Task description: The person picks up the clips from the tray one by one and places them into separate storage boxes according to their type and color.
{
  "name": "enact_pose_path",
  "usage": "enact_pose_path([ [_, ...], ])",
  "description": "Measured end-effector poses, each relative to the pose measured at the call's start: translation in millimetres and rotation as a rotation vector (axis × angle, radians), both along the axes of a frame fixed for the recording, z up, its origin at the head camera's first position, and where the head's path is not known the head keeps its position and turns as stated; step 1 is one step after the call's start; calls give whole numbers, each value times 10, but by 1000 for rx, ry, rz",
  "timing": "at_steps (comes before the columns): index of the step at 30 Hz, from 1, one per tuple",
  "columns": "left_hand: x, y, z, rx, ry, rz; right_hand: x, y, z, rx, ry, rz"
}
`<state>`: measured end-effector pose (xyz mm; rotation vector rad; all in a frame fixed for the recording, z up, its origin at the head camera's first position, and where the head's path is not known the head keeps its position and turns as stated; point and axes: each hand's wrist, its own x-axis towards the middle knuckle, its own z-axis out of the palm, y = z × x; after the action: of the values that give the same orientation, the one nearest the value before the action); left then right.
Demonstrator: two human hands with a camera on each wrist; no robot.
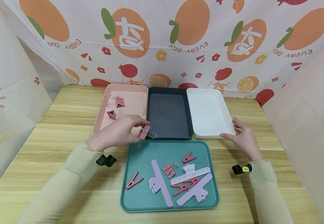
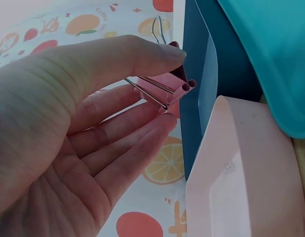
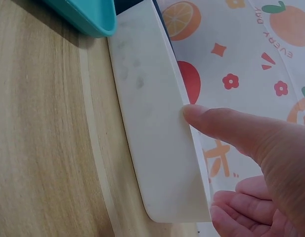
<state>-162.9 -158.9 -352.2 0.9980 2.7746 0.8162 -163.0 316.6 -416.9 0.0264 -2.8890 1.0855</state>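
Head view: left grip (image 1: 124, 129) pinching binder clip (image 1: 144, 132), dark tray (image 1: 169, 112) near; right grip (image 1: 245, 138) spread, touching white tray (image 1: 211, 112).

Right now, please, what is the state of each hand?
Left hand: closed, pinching a pink binder clip.
Right hand: open, touching the rim of the white tray.

Soft light is brightening the table (image 1: 66, 124) in the head view, blurry-edged shadows are spreading beside the sleeves (image 1: 265, 186), and now both wrist views are running dimmer, greying the left hand (image 2: 58, 113).
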Motion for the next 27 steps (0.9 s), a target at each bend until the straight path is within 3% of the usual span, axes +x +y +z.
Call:
enact_pose_path([
  [11,-65,-41,28,9,4,7,-22,3,30,26,-29,-7],
  [22,-127,-151,34,69,79,30,-20,2,29,40,-28,-13],
  [27,-182,-227,28,77,59,47,-14,-1,38,33,-43,-18],
])
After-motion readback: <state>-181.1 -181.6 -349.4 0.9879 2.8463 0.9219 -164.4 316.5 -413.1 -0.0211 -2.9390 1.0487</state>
